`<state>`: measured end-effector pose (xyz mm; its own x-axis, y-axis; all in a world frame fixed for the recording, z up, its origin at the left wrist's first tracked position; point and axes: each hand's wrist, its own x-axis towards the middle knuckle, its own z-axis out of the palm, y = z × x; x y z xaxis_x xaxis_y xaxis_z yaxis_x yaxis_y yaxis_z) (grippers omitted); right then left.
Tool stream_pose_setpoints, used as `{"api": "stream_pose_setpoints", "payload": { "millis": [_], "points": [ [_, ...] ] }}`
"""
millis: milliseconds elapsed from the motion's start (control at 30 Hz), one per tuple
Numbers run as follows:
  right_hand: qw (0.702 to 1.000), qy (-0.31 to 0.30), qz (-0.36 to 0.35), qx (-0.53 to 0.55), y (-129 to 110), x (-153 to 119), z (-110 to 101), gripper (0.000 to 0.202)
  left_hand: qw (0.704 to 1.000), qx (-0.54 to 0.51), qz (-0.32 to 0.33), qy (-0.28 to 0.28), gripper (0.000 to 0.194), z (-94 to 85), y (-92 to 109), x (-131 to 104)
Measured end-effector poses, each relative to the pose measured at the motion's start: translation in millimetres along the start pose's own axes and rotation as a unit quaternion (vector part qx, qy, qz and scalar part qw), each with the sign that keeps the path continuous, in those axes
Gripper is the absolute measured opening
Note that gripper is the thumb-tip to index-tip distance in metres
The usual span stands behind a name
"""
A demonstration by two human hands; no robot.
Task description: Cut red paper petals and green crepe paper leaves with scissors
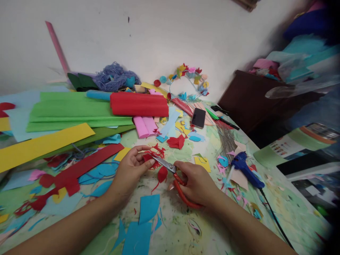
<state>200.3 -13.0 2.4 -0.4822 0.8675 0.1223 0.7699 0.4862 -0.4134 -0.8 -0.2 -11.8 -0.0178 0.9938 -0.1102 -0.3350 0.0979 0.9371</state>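
My left hand (136, 163) pinches a small piece of red felt (150, 160) between thumb and fingers. In my right hand (195, 182) is a pair of scissors (184, 198) with orange-red handles, fingers wrapped round them. The blades point left and reach the red felt by my left thumb; whether they bite into it I cannot tell. Thin red offcuts (158, 150) lie just behind the blades. Below the scissors rests a red leaf-shaped piece (162, 174) with a thin tail. Nearer me are blue felt pieces (149, 209).
Rolled red felt (139, 104) and green sheets (74, 109) lie at the back left, near purple yarn (115, 78). A flower wreath (191, 72) leans on the wall. A phone (198, 118), thin wires (225, 136) and a corded blue glue gun (247, 169) are to the right.
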Motion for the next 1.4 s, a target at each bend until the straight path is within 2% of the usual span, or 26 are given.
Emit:
{"api": "stream_pose_setpoints", "payload": {
  "millis": [500, 767, 1400],
  "points": [
    [1.0, 0.006, 0.006, 0.011, 3.1, -1.6, 1.8, 0.032, 0.998, 0.016, 0.047, 0.028, 0.04, -4.2, 3.2, 2.8],
    [1.0, -0.012, 0.009, 0.021, 0.2, -0.6, -0.5, 0.031, 0.996, 0.009, 0.066, 0.06, 0.038, -6.5, 3.6, 7.3],
    [1.0, 0.011, 0.0, -0.004, 3.4, -2.4, 4.7, 0.029, 0.998, 0.006, 0.043, 0.035, 0.043, -6.5, 4.0, 7.0]
  ]
}}
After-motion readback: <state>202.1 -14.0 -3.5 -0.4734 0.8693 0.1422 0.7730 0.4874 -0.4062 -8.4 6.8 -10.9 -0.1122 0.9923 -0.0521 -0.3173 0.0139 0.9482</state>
